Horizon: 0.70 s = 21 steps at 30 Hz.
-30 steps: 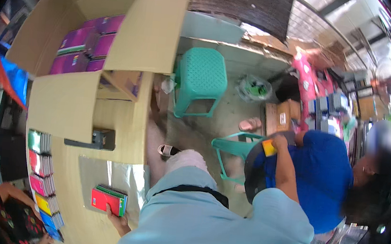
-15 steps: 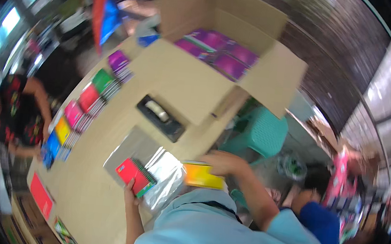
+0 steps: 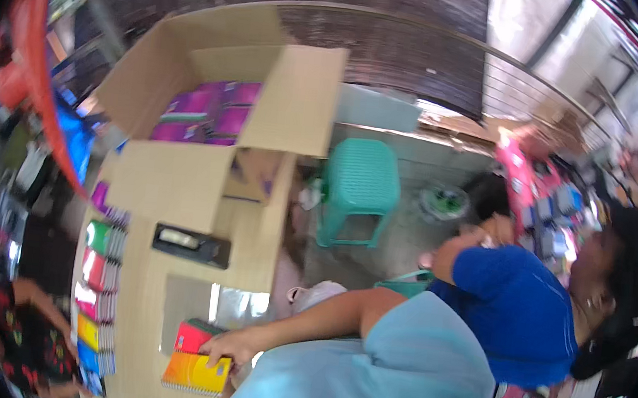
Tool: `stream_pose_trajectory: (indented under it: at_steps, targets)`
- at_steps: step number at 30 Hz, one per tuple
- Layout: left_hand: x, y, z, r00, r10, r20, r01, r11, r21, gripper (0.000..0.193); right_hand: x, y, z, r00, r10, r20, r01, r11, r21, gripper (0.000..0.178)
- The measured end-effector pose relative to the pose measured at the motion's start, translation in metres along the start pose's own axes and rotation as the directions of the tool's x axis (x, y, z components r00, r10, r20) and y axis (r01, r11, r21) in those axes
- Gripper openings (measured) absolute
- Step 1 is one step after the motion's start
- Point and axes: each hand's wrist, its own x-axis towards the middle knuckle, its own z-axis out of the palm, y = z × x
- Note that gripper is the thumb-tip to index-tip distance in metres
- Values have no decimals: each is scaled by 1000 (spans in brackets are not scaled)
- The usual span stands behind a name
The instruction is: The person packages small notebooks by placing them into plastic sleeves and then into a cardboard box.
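Note:
My right hand [image 3: 236, 346] pinches a yellow spiral notebook [image 3: 196, 373] by its corner. Just beyond it and partly covered by it is a red spiral notebook [image 3: 192, 338] with green at one edge. Both lie close to a clear plastic bag [image 3: 237, 308] spread flat on the table. Of my left hand, only a sliver of skin [image 3: 230, 387] seems to show beside the yellow notebook; its fingers are hidden behind my right arm and the notebooks.
A tape dispenser [image 3: 191, 245] stands beyond the bag on the table [image 3: 145, 297]. Notebook stacks in several colours, one green [image 3: 103, 239], line the left edge. An open carton [image 3: 302, 100] holds purple packs. Right are a teal stool [image 3: 364, 180] and a person in blue [image 3: 514, 305]; another person [image 3: 33, 332] is left.
My right hand has brought the yellow notebook leftward to the red one, which my left hand was gripping. The view has swung right, and my left hand is now mostly hidden.

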Motion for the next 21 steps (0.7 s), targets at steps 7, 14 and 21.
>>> stream_pose_trajectory:
  at_steps: [7,14,21]
  targets:
    - [13,-12,-3,996,-74,-41,79,988,131,59,-8,-16,-53,809,-159,-565,218,975,38,33]
    - [22,-7,-11,994,-93,-64,103,975,196,58,-45,-42,-71,605,-230,-762,344,939,-11,19]
    - [15,8,-24,988,-52,-144,35,992,-119,49,-101,-44,-64,597,-282,-752,325,941,-94,32]
